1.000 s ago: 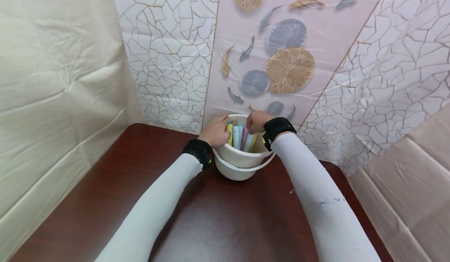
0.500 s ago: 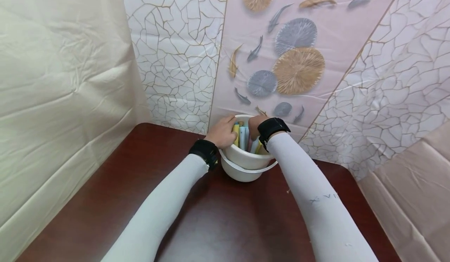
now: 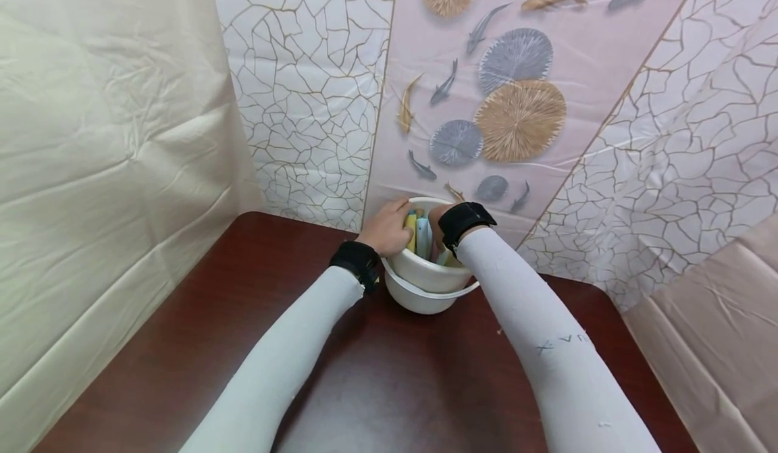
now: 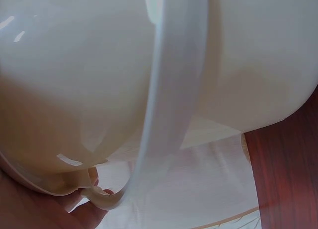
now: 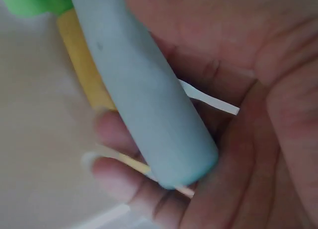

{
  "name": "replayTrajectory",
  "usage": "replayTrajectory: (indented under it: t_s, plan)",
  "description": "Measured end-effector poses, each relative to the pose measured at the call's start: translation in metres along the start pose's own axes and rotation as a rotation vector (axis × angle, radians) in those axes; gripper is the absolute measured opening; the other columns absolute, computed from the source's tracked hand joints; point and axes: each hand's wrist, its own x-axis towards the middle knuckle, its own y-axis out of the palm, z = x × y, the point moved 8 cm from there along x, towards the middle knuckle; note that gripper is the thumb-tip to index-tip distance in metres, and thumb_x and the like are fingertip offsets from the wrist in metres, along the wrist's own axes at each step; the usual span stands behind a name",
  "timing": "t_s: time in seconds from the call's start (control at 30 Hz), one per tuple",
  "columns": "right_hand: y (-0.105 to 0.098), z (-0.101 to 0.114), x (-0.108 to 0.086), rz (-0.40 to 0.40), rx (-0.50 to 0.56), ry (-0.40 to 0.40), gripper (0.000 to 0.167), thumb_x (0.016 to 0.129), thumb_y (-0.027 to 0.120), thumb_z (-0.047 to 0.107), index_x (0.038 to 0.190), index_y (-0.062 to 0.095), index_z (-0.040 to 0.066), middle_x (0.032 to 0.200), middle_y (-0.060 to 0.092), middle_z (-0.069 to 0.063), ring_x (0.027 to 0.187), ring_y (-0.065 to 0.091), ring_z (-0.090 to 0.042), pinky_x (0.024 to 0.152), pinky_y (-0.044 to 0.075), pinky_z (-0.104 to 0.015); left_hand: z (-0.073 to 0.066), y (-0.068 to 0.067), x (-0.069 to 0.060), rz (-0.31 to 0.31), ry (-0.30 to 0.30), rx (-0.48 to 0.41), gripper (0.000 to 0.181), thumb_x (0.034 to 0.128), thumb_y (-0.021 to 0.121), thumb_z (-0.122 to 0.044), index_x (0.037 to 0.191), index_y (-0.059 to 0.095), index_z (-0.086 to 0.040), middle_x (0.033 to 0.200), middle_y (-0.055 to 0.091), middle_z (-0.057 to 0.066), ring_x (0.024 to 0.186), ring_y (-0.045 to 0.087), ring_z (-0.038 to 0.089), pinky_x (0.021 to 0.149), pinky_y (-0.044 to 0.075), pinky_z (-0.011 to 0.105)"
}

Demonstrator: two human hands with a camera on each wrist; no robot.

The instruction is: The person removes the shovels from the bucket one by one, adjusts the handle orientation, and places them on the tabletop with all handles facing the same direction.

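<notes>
Dark blue handwritten strokes mark the white fabric right sleeve (image 3: 556,345); an x-like and a v-like sign stand out, and the rest is hard to read. The right hand (image 3: 436,220) is inside the mouth of a round white plastic bucket (image 3: 428,277), its fingers curled round a smooth pale blue cylindrical rod (image 5: 144,85) that lies slantwise across the palm. The pale blue rod has a matte, slightly uneven surface, a small dark spot on its side and a rounded, bluer lower end; its upper end runs out of the right wrist view. Next to it in that view are a yellow rod (image 5: 82,55) and a bright green piece (image 5: 32,3).

The left hand (image 3: 385,229) grips the bucket's rim, beside the spot where the curved white plastic handle (image 4: 174,80) is attached. The handle hangs down around the bucket's outer wall. From the head view, yellow and pale blue rods lean close together inside, partly hidden by the right hand. The bucket stands near the far edge of a glossy dark red-brown counter (image 3: 365,379).
</notes>
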Motion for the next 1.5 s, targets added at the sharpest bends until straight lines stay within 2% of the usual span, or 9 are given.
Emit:
replayTrajectory:
  t_s: [0.13,0.47,0.7,0.8,0.87,1.0,1.07,1.27,1.5]
  plan:
    - [0.008,-0.002,0.006,-0.050,-0.018,-0.035,0.010,0.076,0.084,0.020,0.069,0.077,0.017,0.070,0.066,0.002,0.067,0.053,-0.019,0.064,0.052,-0.036,-0.002,0.001,-0.002,-0.006,-0.001,-0.011,0.068,0.0974,0.044,-0.019,0.162,0.033,-0.004,0.171,0.029,0.010,0.159,0.026,0.026,0.131,0.022,0.039]
    - [-0.002,0.013,-0.035,-0.047,-0.027,0.029,0.023,0.075,0.090,0.032,0.086,0.078,0.015,0.098,0.074,-0.003,0.095,0.064,-0.024,0.092,0.058,-0.050,-0.010,0.006,-0.004,-0.003,0.003,-0.024,0.065,0.0998,0.044,-0.019,0.162,0.032,-0.005,0.171,0.028,0.008,0.160,0.025,0.026,0.131,0.023,0.039]
    - [0.006,0.019,-0.035,-0.008,-0.050,0.007,0.027,0.078,0.087,0.028,0.098,0.077,0.012,0.103,0.072,-0.003,0.097,0.061,-0.021,0.099,0.055,-0.041,-0.010,0.011,-0.006,0.003,-0.002,-0.028,0.066,0.0987,0.044,-0.020,0.163,0.033,-0.006,0.171,0.029,0.008,0.159,0.026,0.026,0.131,0.023,0.039]
    - [0.010,0.015,-0.032,0.005,-0.021,0.006,0.024,0.077,0.087,0.026,0.094,0.076,0.014,0.098,0.072,-0.001,0.094,0.060,-0.021,0.095,0.056,-0.041,-0.010,0.013,-0.006,0.017,-0.001,-0.036,0.068,0.0982,0.043,-0.021,0.163,0.031,-0.006,0.172,0.028,0.008,0.160,0.025,0.025,0.131,0.023,0.039]
    - [0.015,0.007,-0.022,0.000,-0.007,-0.030,0.021,0.074,0.089,0.029,0.085,0.077,0.017,0.087,0.071,0.003,0.085,0.058,-0.018,0.084,0.056,-0.038,-0.009,0.013,-0.006,0.020,-0.002,-0.044,0.068,0.0979,0.043,-0.020,0.163,0.031,-0.006,0.172,0.027,0.008,0.160,0.024,0.025,0.131,0.023,0.039]
    - [0.016,-0.007,-0.008,0.009,-0.002,-0.040,0.013,0.078,0.087,0.027,0.077,0.077,0.019,0.077,0.068,0.004,0.074,0.057,-0.017,0.071,0.053,-0.035,-0.007,0.009,-0.004,0.020,-0.011,-0.054,0.070,0.0964,0.043,-0.021,0.164,0.030,-0.007,0.172,0.026,0.007,0.160,0.024,0.024,0.131,0.022,0.038]
    - [0.012,-0.013,-0.008,0.017,0.014,-0.005,0.007,0.083,0.083,0.020,0.081,0.079,0.015,0.082,0.071,0.000,0.076,0.060,-0.019,0.073,0.054,-0.036,-0.006,0.007,-0.003,0.018,-0.006,-0.054,0.071,0.0960,0.044,-0.021,0.164,0.030,-0.007,0.172,0.026,0.008,0.160,0.024,0.025,0.132,0.022,0.039]
    - [-0.003,-0.035,0.001,-0.039,0.063,-0.007,0.014,0.084,0.082,0.022,0.088,0.077,0.009,0.089,0.070,-0.005,0.081,0.060,-0.023,0.077,0.054,-0.038,-0.004,0.001,-0.002,0.007,0.007,-0.036,0.069,0.0971,0.046,-0.020,0.162,0.032,-0.003,0.171,0.029,0.010,0.159,0.026,0.027,0.131,0.022,0.039]
    - [-0.020,-0.049,-0.013,-0.097,0.053,-0.059,0.032,0.091,0.076,0.034,0.073,0.064,0.010,0.079,0.063,-0.004,0.073,0.057,-0.021,0.071,0.049,-0.035,0.000,-0.001,-0.002,0.006,-0.002,-0.030,0.071,0.0944,0.043,-0.021,0.163,0.031,-0.004,0.171,0.028,0.010,0.159,0.026,0.027,0.131,0.022,0.038]
